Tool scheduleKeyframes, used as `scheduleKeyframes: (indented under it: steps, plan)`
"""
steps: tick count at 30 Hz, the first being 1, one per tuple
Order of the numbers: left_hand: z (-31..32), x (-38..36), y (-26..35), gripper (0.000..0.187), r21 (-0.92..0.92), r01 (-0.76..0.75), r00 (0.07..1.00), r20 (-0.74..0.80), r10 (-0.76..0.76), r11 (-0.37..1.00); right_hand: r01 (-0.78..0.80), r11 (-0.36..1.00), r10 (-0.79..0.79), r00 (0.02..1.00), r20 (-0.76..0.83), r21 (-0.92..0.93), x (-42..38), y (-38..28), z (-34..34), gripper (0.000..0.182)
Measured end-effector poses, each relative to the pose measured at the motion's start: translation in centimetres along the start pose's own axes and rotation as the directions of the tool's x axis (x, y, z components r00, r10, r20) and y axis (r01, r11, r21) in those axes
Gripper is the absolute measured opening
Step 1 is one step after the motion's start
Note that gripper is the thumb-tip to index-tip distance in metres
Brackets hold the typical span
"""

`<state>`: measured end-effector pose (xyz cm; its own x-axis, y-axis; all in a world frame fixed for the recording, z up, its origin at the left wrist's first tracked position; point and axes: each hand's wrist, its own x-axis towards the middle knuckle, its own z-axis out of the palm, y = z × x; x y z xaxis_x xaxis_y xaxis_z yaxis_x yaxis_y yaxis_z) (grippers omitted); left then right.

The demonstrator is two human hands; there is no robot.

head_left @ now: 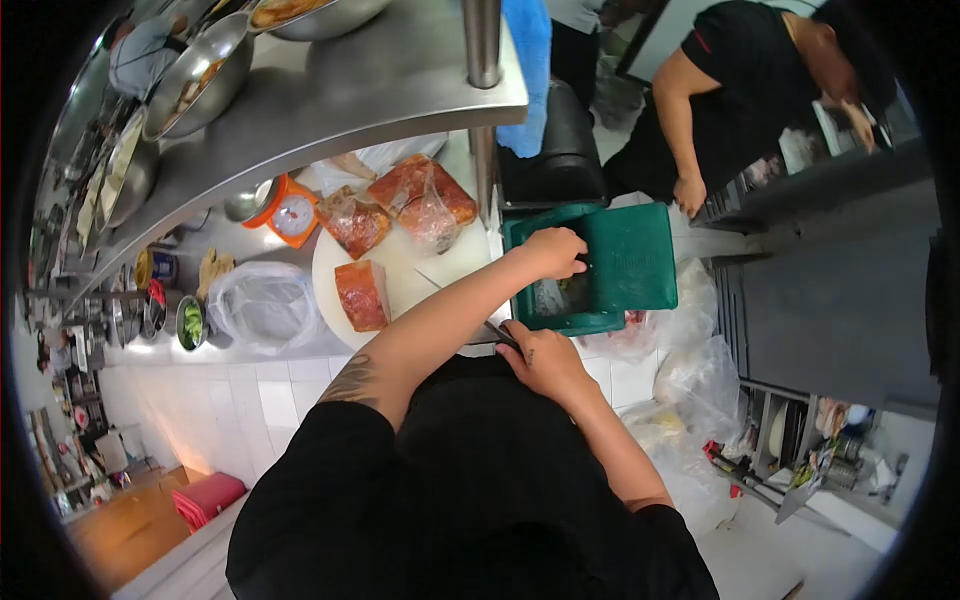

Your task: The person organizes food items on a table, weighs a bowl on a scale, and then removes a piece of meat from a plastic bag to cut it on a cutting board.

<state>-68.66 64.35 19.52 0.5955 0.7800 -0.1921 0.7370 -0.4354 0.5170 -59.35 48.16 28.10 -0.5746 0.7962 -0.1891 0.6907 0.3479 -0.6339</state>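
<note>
My left hand (pixel 556 252) reaches across over the green bin (pixel 632 258), fingers bent with a gap at the thumb. Nothing shows between them. My right hand (pixel 545 360) is closed on the dark handle of a knife (pixel 497 331); part of its blade is hidden under my left forearm. On the round white cutting board (pixel 405 285) sits a bare reddish-brown block of meat (pixel 362 297). Behind it, two more pieces are in clear plastic, a smaller wrapped meat block (pixel 355 222) and a larger wrapped meat block (pixel 425 200).
An orange scale (pixel 293 216), a plastic-lined container (pixel 265 305) and a bowl of greens (pixel 190 324) stand left of the board. A steel shelf (pixel 340 100) with bowls overhangs the counter. A person in black (pixel 740 90) works at the right. Plastic bags (pixel 700 390) lie on the floor.
</note>
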Motion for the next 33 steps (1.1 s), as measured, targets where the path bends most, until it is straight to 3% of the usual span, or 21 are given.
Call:
scheduleKeyframes:
  steps: [1, 4, 6, 7, 8, 9, 10, 12, 13, 14, 16, 18, 20, 21, 22, 25, 26, 28, 29, 31, 33]
  plan:
    - [-0.2, -1.5, -0.5, 0.034, -0.198, -0.133, 0.967, -0.240, 0.084, 0.971, 0.023, 1.000, -0.023, 1.000, 0.017, 0.002, 0.2, 0.1, 0.0, 0.026]
    - [-5.4, -10.5, 0.3, 0.025, -0.426, -0.175, 0.855, -0.513, -0.077, 0.888, 0.069, 0.997, -0.068, 0.998, -0.005, 0.029, 0.5, 0.9, -0.3, 0.028]
    - [-5.7, -17.4, -2.0, 0.019, -0.520, -0.056, 0.665, -0.656, -0.356, 0.853, 0.017, 0.996, -0.019, 0.999, 0.030, 0.084, 0.6, 1.6, -0.5, 0.033]
    - [-6.0, -21.0, -3.0, 0.013, -0.599, 0.064, 0.542, -0.650, -0.532, 0.798, -0.019, 0.988, 0.010, 0.998, 0.055, 0.151, 0.6, 1.7, -0.6, 0.036]
    - [-6.2, -24.5, -4.7, 0.014, -0.525, 0.202, 0.468, -0.690, -0.552, 0.827, -0.012, 0.986, 0.002, 0.998, 0.065, 0.164, 0.6, 2.0, -0.8, 0.037]
    - [-6.3, -27.7, -6.4, 0.018, -0.433, 0.329, 0.504, -0.672, -0.543, 0.840, 0.001, 0.985, -0.013, 0.997, 0.070, 0.175, 0.7, 2.1, -0.9, 0.036]
    - [-6.7, -29.3, -7.1, 0.018, -0.437, 0.339, 0.491, -0.673, -0.553, 0.833, 0.012, 0.982, -0.026, 0.997, 0.074, 0.186, 0.8, 2.2, -1.0, 0.035]
    - [-7.7, -32.0, -8.6, 0.027, 0.117, 0.239, 0.738, -0.667, -0.102, 0.964, -0.016, 0.970, -0.004, 0.996, 0.084, 0.242, 1.1, 1.3, -1.5, 0.030]
    - [-6.4, -32.7, -10.1, 0.030, -0.017, 0.213, 0.782, -0.596, -0.181, 0.977, -0.028, 0.974, 0.003, 0.994, 0.111, 0.224, 1.4, 0.6, -1.7, 0.030]
    - [-6.7, -33.5, -9.9, 0.030, -0.018, 0.219, 0.781, -0.597, -0.186, 0.976, -0.043, 0.978, 0.015, 0.991, 0.134, 0.206, 1.8, -0.1, -1.8, 0.030]
    - [-7.3, -34.2, -9.3, 0.033, -0.095, 0.404, 0.801, -0.444, -0.402, 0.910, -0.029, 0.980, 0.003, 0.991, 0.133, 0.196, 2.3, -1.8, -1.7, 0.030]
    - [-7.4, -35.9, -9.2, 0.035, -0.098, 0.456, 0.784, -0.425, -0.452, 0.884, -0.028, 0.992, 0.015, 0.994, 0.104, 0.127, 2.7, -3.7, -1.1, 0.030]
    - [-7.9, -37.7, -9.1, 0.036, -0.186, 0.677, 0.672, -0.237, -0.701, 0.712, -0.038, 0.998, 0.034, 0.996, 0.086, 0.050, 3.0, -4.5, 0.7, 0.030]
    - [-7.6, -38.8, -9.8, 0.043, -0.163, 0.698, 0.668, -0.205, -0.716, 0.698, -0.045, 0.999, 0.047, 0.996, 0.070, -0.026, 2.9, -4.8, 1.5, 0.030]
    - [-7.3, -39.3, -10.8, 0.043, -0.163, 0.693, 0.673, -0.205, -0.711, 0.703, -0.051, 0.998, 0.053, 0.996, 0.065, -0.027, 2.7, -5.2, 1.9, 0.030]
    - [-8.0, -39.2, -13.1, 0.052, -0.151, 0.590, 0.657, -0.481, -0.581, 0.793, -0.078, 0.997, 0.078, 0.997, 0.003, -0.011, 2.4, -6.3, 2.8, 0.029]
    - [-8.9, -38.0, -13.9, 0.052, -0.149, 0.583, 0.657, -0.492, -0.571, 0.799, -0.074, 0.997, 0.074, 0.997, -0.009, -0.017, 2.3, -6.5, 3.0, 0.029]
    - [-10.7, -35.5, -15.5, 0.055, 0.222, 0.437, 0.692, -0.702, -0.169, 0.872, -0.080, 0.997, 0.080, 0.997, -0.019, -0.023, 2.1, -7.0, 2.9, 0.029]
    - [-10.9, -34.7, -16.3, 0.055, 0.226, 0.438, 0.682, -0.714, -0.157, 0.870, -0.085, 0.995, 0.085, 0.996, -0.010, -0.054, 2.0, -7.4, 2.8, 0.029]
    - [-10.9, -33.1, -17.9, 0.065, 0.087, 0.411, 0.784, -0.542, -0.303, 0.908, -0.058, 0.995, 0.055, 0.998, -0.042, -0.079, 1.9, -7.3, 3.1, 0.035]
    - [-12.4, -32.7, -17.3, 0.073, 0.033, 0.414, 0.792, -0.507, -0.341, 0.910, -0.028, 0.995, 0.022, 0.998, -0.067, -0.094, 2.3, -6.9, 3.2, 0.039]
